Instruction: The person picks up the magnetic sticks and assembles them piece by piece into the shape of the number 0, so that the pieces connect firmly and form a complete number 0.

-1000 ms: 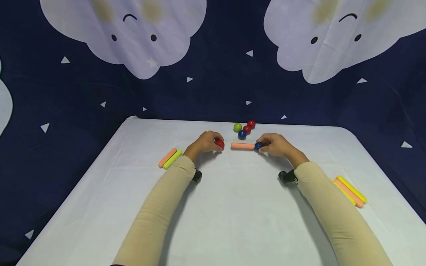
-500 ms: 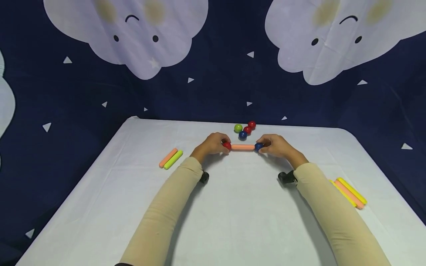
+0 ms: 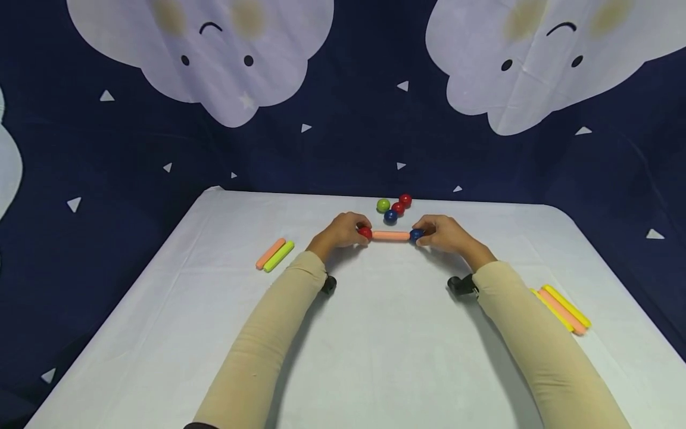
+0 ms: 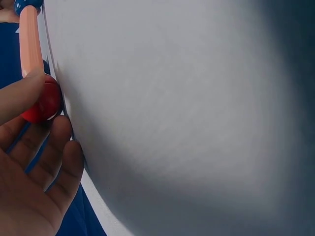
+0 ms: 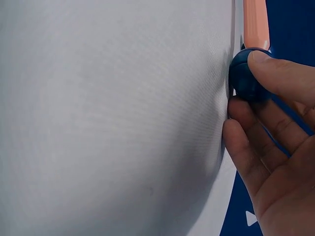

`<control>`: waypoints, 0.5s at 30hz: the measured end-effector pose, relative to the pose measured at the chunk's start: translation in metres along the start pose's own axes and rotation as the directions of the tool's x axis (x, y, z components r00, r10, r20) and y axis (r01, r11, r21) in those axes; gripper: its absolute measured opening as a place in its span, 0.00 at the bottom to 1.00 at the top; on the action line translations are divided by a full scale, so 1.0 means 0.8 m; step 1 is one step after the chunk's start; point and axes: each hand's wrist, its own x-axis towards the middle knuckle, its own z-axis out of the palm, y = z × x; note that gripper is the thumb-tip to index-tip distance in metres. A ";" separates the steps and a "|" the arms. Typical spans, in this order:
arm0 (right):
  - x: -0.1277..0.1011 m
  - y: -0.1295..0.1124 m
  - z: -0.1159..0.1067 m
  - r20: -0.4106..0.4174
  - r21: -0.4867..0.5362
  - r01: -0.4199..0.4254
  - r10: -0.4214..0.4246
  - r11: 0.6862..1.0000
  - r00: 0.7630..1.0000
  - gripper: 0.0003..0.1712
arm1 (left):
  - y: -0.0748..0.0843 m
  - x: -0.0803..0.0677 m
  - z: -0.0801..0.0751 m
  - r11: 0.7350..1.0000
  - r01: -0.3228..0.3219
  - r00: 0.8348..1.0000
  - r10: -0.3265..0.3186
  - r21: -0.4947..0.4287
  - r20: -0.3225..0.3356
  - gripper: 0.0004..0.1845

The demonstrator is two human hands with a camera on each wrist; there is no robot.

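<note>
Near the far side of the table, a peach stick (image 3: 391, 236) lies crosswise between two balls. My left hand (image 3: 345, 230) pinches the red ball (image 3: 365, 233) at the stick's left end; in the left wrist view the thumb covers part of that ball (image 4: 47, 101) where it meets the stick. At the right end, my right hand (image 3: 442, 232) pinches the dark blue ball (image 3: 415, 235), which touches the stick. The right wrist view shows the thumb on this blue ball (image 5: 246, 73), with the lower fingers close to the white cloth.
Behind the stick sit a green ball (image 3: 383, 205), another blue ball (image 3: 390, 217) and two red balls (image 3: 398, 208). A peach and a lime stick (image 3: 278, 257) lie at left. Yellow and peach sticks (image 3: 564, 308) lie by the right forearm. A patterned dark curtain hangs behind.
My left hand has moved right with the red ball, closing the gap to the stick's left end. The right hand has kept its place on the blue ball.
</note>
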 end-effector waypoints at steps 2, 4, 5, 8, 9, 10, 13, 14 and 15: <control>0.000 -0.001 0.000 -0.002 0.003 0.003 -0.003 1.000 1.000 0.19 | 0.000 0.000 -0.001 1.000 0.001 1.000 -0.001 -0.007 -0.001 0.22; 0.000 0.000 0.001 -0.006 0.004 0.007 -0.007 1.000 1.000 0.19 | 0.000 -0.001 -0.001 1.000 0.004 1.000 -0.004 -0.014 -0.001 0.22; 0.000 -0.001 0.001 -0.007 0.003 0.009 -0.009 1.000 1.000 0.19 | 0.001 -0.002 -0.002 1.000 0.006 1.000 -0.006 -0.019 -0.002 0.23; 0.001 0.000 0.002 -0.006 0.001 0.010 -0.010 1.000 1.000 0.19 | 0.002 -0.003 -0.002 0.999 0.019 1.000 -0.019 -0.026 -0.003 0.23; 0.001 0.000 0.002 -0.006 0.000 0.010 -0.010 1.000 1.000 0.19 | 0.002 -0.003 -0.002 0.999 0.024 1.000 -0.024 -0.029 -0.001 0.23; 0.001 0.000 0.002 -0.005 -0.001 0.010 -0.010 1.000 1.000 0.20 | 0.002 -0.003 -0.002 0.999 0.028 1.000 -0.028 -0.031 0.000 0.24; 0.001 0.000 0.002 -0.004 -0.004 0.011 -0.011 1.000 1.000 0.20 | 0.002 -0.003 -0.002 0.999 0.031 1.000 -0.031 -0.030 0.004 0.26; 0.001 0.000 0.003 -0.004 -0.005 0.011 -0.011 1.000 1.000 0.20 | 0.002 -0.003 -0.003 0.999 0.031 1.000 -0.031 -0.032 0.005 0.26; 0.001 0.000 0.003 -0.003 -0.005 0.011 -0.011 1.000 1.000 0.20 | 0.001 -0.004 -0.003 0.999 0.030 1.000 -0.030 -0.033 0.005 0.27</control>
